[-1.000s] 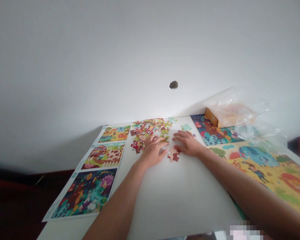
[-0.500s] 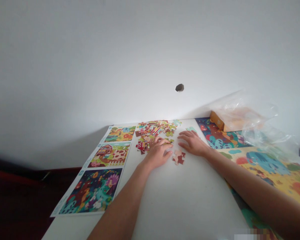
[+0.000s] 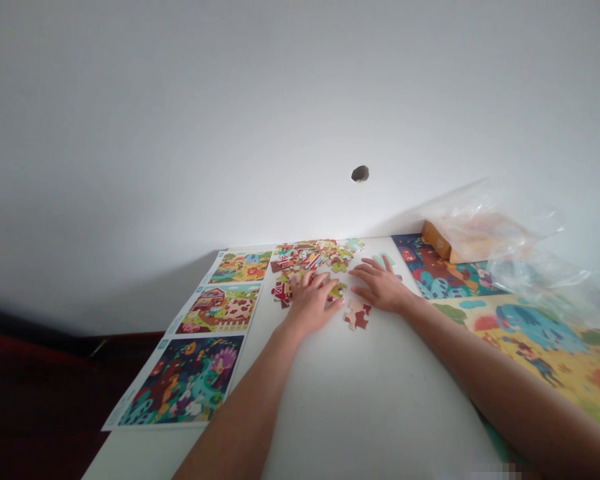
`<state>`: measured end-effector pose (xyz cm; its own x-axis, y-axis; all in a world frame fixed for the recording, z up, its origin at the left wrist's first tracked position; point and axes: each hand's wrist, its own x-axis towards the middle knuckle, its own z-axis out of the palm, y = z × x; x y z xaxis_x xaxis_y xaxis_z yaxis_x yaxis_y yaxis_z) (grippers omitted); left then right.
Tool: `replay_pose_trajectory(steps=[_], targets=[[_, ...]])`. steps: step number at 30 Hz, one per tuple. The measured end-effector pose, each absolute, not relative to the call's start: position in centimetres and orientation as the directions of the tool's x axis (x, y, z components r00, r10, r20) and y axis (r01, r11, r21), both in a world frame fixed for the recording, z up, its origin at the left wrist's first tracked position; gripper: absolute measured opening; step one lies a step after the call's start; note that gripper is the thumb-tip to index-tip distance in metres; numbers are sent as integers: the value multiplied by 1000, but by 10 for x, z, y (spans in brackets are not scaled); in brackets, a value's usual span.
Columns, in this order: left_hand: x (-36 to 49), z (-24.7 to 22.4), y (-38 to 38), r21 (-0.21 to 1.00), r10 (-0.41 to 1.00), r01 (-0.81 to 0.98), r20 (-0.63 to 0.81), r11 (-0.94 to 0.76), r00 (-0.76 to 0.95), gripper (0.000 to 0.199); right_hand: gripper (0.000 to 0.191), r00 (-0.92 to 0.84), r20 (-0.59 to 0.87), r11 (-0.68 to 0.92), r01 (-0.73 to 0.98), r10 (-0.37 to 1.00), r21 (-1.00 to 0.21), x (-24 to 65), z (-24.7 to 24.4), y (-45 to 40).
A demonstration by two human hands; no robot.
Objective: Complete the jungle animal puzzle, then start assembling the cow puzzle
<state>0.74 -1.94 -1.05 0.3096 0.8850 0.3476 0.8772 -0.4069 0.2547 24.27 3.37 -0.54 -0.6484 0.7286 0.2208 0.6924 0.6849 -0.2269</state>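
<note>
My left hand (image 3: 311,303) lies with fingers spread over several jigsaw pieces, and it partly covers them. A red barn piece (image 3: 279,291) shows at its left side. My right hand (image 3: 380,285) is stretched out flat to the right of the pile, its fingertips near a green piece (image 3: 339,265). Between and just below the hands lies a pink and brown puzzle piece (image 3: 358,315). Farther back spreads a heap of mixed jigsaw pieces (image 3: 305,255). Light teal pieces (image 3: 387,260) lie partly behind my right hand.
A picture sheet (image 3: 180,380) with three printed scenes lies at the left table edge. On the right are an assembled yellow puzzle (image 3: 510,353) and a dark one (image 3: 430,277). An orange box (image 3: 436,240) and clear plastic bag (image 3: 520,247) sit on top. A wall (image 3: 280,133) stands behind.
My right hand has shifted slightly left, toward the pile. My left hand's fingers have spread a little more and moved slightly left.
</note>
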Motion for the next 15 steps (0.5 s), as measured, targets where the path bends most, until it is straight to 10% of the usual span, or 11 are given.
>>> replay_pose_trajectory(steps=[15], targets=[[7, -8, -14, 236, 915, 921, 336, -310, 222, 30, 55, -699, 241, 739, 631, 673, -235, 240, -2, 31]])
